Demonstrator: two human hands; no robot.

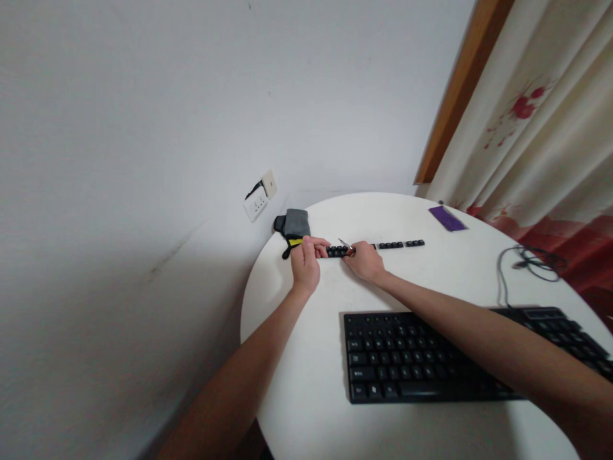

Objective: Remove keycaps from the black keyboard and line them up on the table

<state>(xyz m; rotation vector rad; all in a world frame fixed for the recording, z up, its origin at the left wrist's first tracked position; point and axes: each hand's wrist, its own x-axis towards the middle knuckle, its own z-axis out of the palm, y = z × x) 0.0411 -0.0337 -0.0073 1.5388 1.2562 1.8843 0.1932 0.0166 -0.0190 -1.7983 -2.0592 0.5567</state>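
Black keycaps [338,252] stand in a long row across the far part of the white round table [297,345], doubled near my hands. At the row's left end is my left hand [305,265], its fingers stretched to the right and touching or almost touching the keycaps. My right hand [366,260] is closed on a thin metal tool [345,245], whose silvery end points up and left over the row. A brownish part shows by the fingertips; the rest of the tool is hidden. Farther right, more keycaps [401,244] continue the line.
Under my right forearm lies a black keyboard [397,358], with its coiled cable [536,262] to the right. A grey pouch-like item [297,222] and a yellow piece [295,242] sit behind my left hand. A purple flat item [447,218] rests near the far edge, by the curtain [527,147].
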